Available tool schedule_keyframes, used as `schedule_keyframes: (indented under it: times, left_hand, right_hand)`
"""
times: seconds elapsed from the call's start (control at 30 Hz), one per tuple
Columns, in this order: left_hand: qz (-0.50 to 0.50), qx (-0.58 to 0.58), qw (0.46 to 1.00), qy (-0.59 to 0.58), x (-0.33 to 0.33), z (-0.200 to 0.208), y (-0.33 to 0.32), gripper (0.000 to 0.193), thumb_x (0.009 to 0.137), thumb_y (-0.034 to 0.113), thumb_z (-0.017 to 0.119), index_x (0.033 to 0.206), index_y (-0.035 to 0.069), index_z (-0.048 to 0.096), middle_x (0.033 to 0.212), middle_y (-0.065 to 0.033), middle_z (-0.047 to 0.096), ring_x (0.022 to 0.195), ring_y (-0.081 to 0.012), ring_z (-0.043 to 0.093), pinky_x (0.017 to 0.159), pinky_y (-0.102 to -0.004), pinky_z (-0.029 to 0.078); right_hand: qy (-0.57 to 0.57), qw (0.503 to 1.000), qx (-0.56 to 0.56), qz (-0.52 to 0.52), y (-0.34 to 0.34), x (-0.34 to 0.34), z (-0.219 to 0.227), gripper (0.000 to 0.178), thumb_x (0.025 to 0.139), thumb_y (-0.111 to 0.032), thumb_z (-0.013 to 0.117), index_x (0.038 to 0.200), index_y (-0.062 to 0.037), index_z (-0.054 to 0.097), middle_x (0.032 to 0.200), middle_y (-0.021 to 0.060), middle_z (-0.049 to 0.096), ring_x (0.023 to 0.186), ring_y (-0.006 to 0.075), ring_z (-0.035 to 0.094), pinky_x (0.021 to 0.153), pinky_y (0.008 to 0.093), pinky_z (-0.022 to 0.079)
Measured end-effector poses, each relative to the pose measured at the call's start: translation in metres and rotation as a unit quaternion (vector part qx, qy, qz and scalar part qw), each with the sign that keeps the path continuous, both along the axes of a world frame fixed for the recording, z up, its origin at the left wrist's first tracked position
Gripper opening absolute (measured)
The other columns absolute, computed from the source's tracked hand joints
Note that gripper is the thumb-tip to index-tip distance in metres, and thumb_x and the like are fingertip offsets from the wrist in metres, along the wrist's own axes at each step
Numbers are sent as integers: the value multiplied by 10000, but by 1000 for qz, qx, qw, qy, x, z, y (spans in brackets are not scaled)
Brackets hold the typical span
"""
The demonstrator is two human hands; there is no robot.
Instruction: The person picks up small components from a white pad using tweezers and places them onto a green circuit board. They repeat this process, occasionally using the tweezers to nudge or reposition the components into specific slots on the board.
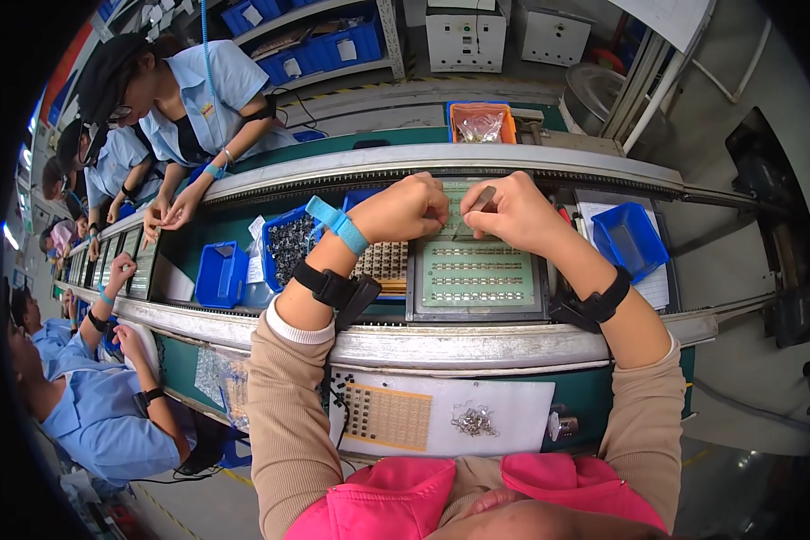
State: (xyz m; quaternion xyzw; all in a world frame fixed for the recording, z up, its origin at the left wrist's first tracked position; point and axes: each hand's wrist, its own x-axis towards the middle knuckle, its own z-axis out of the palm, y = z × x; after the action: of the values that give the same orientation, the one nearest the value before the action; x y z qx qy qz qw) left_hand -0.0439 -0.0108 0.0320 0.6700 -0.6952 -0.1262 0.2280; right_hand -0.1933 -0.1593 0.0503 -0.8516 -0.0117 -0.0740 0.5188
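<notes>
Right hand's got its grip pinching a dark tool over the green board between the metal rails. Left hand's curled beside it, can't tell if that grip's holding anything.

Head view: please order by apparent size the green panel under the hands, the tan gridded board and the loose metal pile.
1. Green panel, though partly hidden
2. Tan gridded board
3. Loose metal pile, clearly smallest

1 head-worn fisheye view looks down, the green board near.
</notes>
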Motion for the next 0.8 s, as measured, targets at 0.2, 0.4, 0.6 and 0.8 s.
schedule_keyframes:
  times: [0.2,0.4,0.6,0.8]
  left_hand:
    - [-8,-2,1000,22,-1,1,0,83,660,24,661,738,17,631,705,-86,561,737,-241,522,669,-334,449]
    - [-5,-9,999,37,-2,0,-1,70,653,50,652,703,19,614,675,-107,562,712,-266,528,676,-359,438]
    - [-11,-7,998,54,-3,4,1,84,666,40,664,735,8,627,721,-100,587,749,-252,549,691,-342,453]
    - [-5,-39,991,131,-11,13,0,95,690,30,688,756,-6,630,801,-96,624,795,-245,568,738,-324,463]
  right_hand:
    - [9,999,27,-27,-2,1,-2,46,738,-26,627,755,15,617,612,52,618,556,105,618,524,223,456]
    - [5,1000,4,-16,-4,3,-6,95,713,-64,625,748,23,614,597,104,625,537,135,630,522,249,475]
    - [5,996,86,-18,-10,3,-1,36,757,-20,622,765,14,612,651,62,622,570,127,622,544,229,466]
    - [-14,966,254,-46,-29,-1,4,36,765,-15,625,783,9,605,717,70,625,586,145,619,566,243,478]
